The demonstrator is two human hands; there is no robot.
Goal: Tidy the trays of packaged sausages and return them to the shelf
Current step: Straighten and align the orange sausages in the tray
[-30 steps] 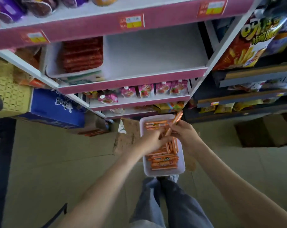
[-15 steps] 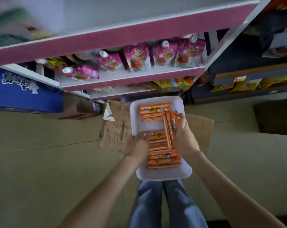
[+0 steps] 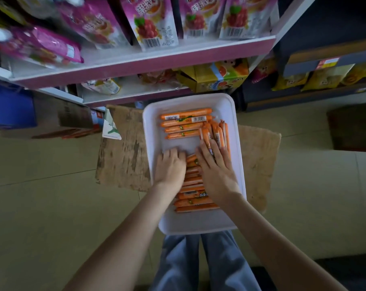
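The right hand point(image 3: 216, 166) is pressed flat, fingers spread, on orange film-wrapped sausages point(image 3: 186, 122) in the white rectangular plastic tray point(image 3: 198, 225) on brown cardboard point(image 3: 123, 156) before the pink-edged shelf point(image 3: 135, 64); the left hand point(image 3: 171, 166) is bent beside them, its hold hidden. Slick packs could be scattered over the rim by a hard shove.

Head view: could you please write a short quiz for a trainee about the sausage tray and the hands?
1. True or false: the white tray is empty.
2. The right hand is: A flat on the orange sausages; B gripping the tray's rim; C raised in the air.
3. Fill in: under the tray lies a sheet of ____.
Key: 1 false; 2 A; 3 cardboard.
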